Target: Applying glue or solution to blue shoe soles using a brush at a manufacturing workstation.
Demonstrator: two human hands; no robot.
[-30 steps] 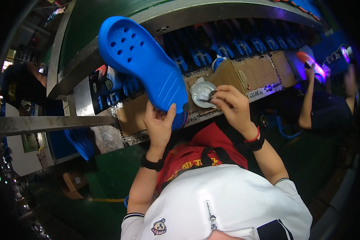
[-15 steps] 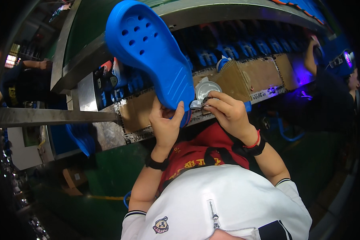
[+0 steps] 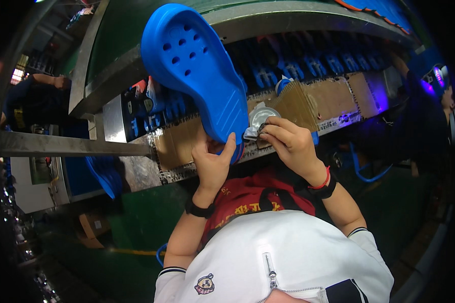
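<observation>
My left hand (image 3: 213,165) grips the narrow end of a large blue shoe sole (image 3: 226,103), thumb on the near face and fingers behind it. The sole stands tilted up and away from me, with a cluster of round holes in its wide far end. To its right, my right hand (image 3: 297,151) is closed in a pinch at the near rim of a small round whitish dish (image 3: 260,117). Something small and dark shows at those fingertips, too little of it to name. A crumpled silvery scrap lies between the dish and the sole.
Flattened cardboard (image 3: 179,141) covers the bench, and a bent cardboard flap (image 3: 296,103) rises right of the dish. Several blue shoe parts (image 3: 316,66) line the back. A metal rail (image 3: 76,146) crosses at left. Another person (image 3: 35,103) is at left, another at far right.
The sole and both hands sit slightly farther right and lower in the picture, along with the bench. Both grips look the same. At right, the other person's raised arm has moved away.
</observation>
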